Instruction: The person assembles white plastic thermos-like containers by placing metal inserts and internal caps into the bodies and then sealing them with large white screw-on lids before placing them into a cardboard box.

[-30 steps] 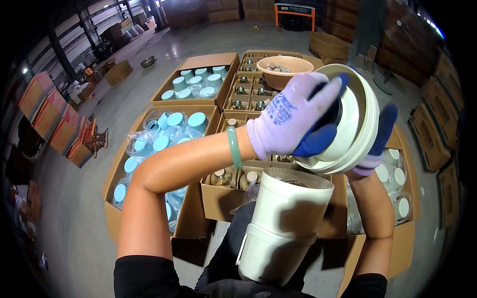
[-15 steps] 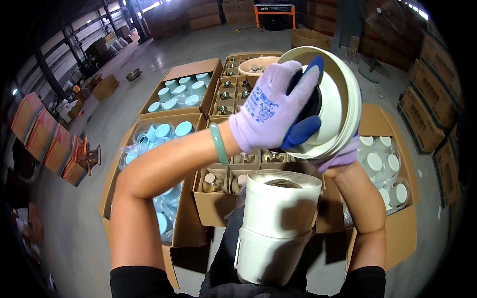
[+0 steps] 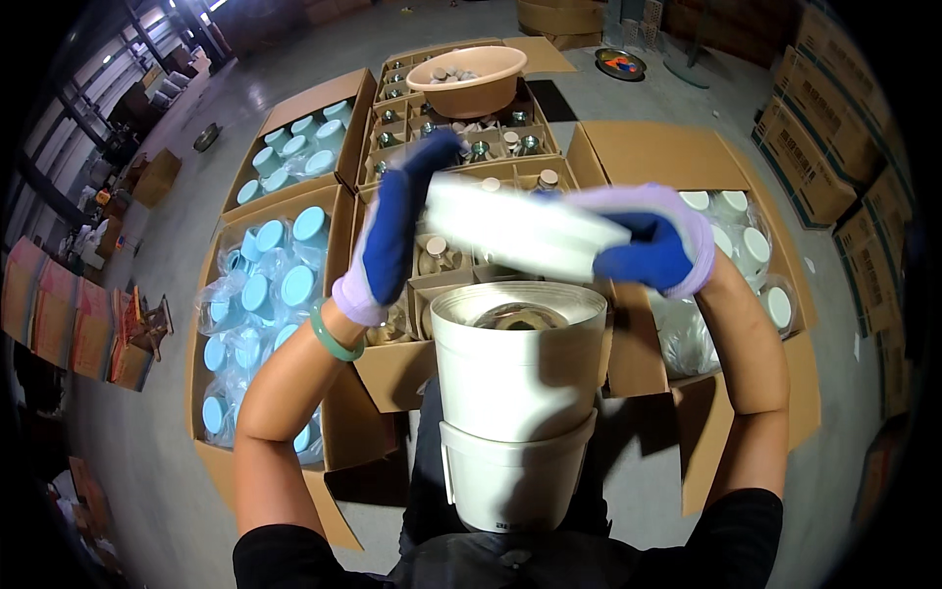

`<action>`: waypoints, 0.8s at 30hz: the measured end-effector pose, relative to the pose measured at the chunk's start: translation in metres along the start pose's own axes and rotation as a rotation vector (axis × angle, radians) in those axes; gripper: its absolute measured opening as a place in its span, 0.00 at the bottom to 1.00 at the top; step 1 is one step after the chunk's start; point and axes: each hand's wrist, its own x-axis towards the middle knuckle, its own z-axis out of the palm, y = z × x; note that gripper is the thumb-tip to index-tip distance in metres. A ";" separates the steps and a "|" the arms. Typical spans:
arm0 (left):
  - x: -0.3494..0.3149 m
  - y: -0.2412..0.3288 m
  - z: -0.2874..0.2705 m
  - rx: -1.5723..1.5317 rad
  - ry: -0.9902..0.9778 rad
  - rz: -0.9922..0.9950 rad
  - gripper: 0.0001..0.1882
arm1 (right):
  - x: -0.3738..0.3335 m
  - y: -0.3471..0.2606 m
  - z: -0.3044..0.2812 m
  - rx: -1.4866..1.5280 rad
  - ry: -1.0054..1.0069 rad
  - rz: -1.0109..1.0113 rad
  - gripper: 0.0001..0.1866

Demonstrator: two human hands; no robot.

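Note:
In front of me a round white lid-like piece (image 3: 530, 226) is held up tilted, smeared by motion. My right hand (image 3: 657, 240), in a lilac and blue glove, is closed on its right end. My left hand (image 3: 388, 226), gloved alike, is raised beside the left end with fingers stretched upward; I cannot tell whether it touches the piece. Below the hands a white bucket (image 3: 520, 368), with a round glass-like object (image 3: 520, 316) inside its mouth, stands on a second white bucket (image 3: 515, 476) between my legs.
Open cartons surround me: light-blue lidded containers (image 3: 257, 293) at left, white-lidded ones (image 3: 756, 245) at right, and glass jars in a divided carton (image 3: 481, 150) ahead. A peach basin (image 3: 467, 95) of small discs rests on it. Stacked cartons (image 3: 810, 147) line the right.
The white piece has come down and turned from face-on to nearly edge-on. My left hand has moved left, off its inner face. My view has shifted.

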 end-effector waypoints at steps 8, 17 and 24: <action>-0.051 -0.029 0.004 -0.313 -0.164 -0.298 0.40 | 0.008 -0.020 0.006 -0.001 -0.321 0.341 0.26; -0.064 -0.037 0.001 -0.119 -0.159 -0.116 0.37 | 0.003 0.008 0.010 -0.069 -0.345 0.094 0.24; -0.053 0.014 0.013 0.295 -0.124 0.115 0.14 | -0.010 0.076 0.038 0.026 -0.019 -0.257 0.17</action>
